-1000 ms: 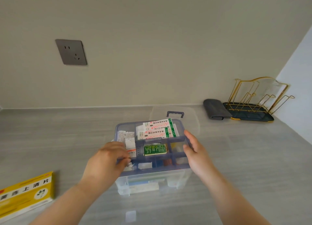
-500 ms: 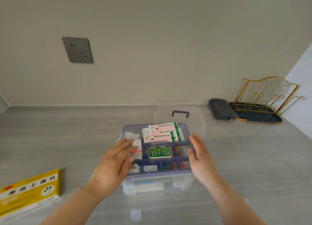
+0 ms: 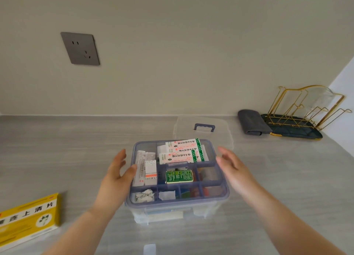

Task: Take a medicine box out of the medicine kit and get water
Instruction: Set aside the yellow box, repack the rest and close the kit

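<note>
Both hands empty and spread wide, the left hand (image 3: pixel 116 175) touches the left edge of the clear lidless plastic medicine kit (image 3: pixel 178 201) mid-counter, the right hand (image 3: pixel 232 168) hovers just beside its right edge, and the yellow rectangular medicine box (image 3: pixel 26 219) lies at the grey counter's (image 3: pixel 67 149) front left edge.

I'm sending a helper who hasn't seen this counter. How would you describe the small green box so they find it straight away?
Find the clear medicine kit mid-counter, between the two open hands. In its blue divided tray, look at the middle compartment, just in front of the white boxes with green stripes. The green box is the only all-green pack, covered in fine print.
</note>
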The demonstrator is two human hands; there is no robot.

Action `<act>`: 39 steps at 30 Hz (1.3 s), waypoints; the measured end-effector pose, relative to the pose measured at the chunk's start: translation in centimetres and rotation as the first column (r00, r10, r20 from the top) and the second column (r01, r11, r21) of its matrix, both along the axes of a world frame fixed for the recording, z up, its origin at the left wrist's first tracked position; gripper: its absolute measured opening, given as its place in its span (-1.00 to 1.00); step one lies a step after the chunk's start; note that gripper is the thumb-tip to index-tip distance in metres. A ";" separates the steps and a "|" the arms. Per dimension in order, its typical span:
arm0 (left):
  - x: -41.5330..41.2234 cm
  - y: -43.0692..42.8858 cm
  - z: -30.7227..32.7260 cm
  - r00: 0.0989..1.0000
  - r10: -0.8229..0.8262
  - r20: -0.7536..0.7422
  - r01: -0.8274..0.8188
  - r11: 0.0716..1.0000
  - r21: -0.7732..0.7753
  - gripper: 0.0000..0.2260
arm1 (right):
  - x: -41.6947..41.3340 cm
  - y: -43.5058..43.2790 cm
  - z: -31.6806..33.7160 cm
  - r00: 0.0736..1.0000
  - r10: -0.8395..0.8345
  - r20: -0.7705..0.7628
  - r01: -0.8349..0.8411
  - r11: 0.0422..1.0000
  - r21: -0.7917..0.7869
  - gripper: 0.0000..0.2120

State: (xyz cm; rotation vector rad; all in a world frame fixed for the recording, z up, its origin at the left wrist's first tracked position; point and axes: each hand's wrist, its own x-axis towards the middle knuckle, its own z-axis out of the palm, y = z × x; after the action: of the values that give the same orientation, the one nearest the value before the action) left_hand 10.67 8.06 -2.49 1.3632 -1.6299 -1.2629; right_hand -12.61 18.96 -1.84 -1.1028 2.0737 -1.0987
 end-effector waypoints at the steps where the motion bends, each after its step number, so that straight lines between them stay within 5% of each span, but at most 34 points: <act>1: -0.2 -0.3 0.3 0.998 -0.016 0.052 0.021 0.995 -0.097 -0.61 | -1.2 -0.7 0.2 0.999 -0.031 -0.040 0.030 1.000 -0.009 -0.60; 4: -1.5 -1.1 1.1 0.969 -0.135 0.207 0.194 0.934 -0.300 -0.65 | -4.9 -3.9 0.2 0.977 -0.057 -0.204 0.066 0.997 0.038 -0.64; 7: -2.9 -2.1 1.2 0.921 -0.165 0.354 0.290 0.896 -0.335 -0.64 | -7.6 -7.8 -0.8 0.939 -0.007 -0.344 0.056 0.990 0.132 -0.63; 15: -3.2 -3.1 -0.2 0.897 -0.170 0.407 0.331 0.870 -0.365 -0.61 | -9.6 -15.3 -3.3 0.771 0.254 -0.584 -0.019 0.926 0.378 -0.54; 22: -3.2 -3.1 -0.2 0.902 -0.169 0.397 0.327 0.868 -0.373 -0.63 | -10.8 -16.2 -3.6 0.646 0.262 -0.717 0.037 0.927 0.373 -0.70; 26: -3.2 -2.8 0.2 0.926 -0.160 0.343 0.293 0.877 -0.381 -0.67 | -12.3 -15.1 -0.8 0.634 0.113 -0.765 0.106 0.967 0.230 -0.76; 32: -2.6 -1.8 0.6 0.996 -0.013 0.084 0.038 0.953 -0.301 -0.69 | -12.5 -10.9 6.9 0.568 0.029 -0.823 -0.045 0.999 0.004 -0.78; 39: -0.3 -0.8 -0.6 0.985 0.171 -0.020 -0.168 0.979 0.120 -0.66 | -3.9 -6.0 10.1 0.539 0.091 -0.837 -0.270 0.960 -0.069 -0.81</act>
State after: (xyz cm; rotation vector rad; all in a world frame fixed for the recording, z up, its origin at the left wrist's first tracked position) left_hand 10.35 7.23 -3.11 1.5133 -1.4052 -1.2879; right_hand -16.47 12.92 8.28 -2.2303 2.4448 -0.7132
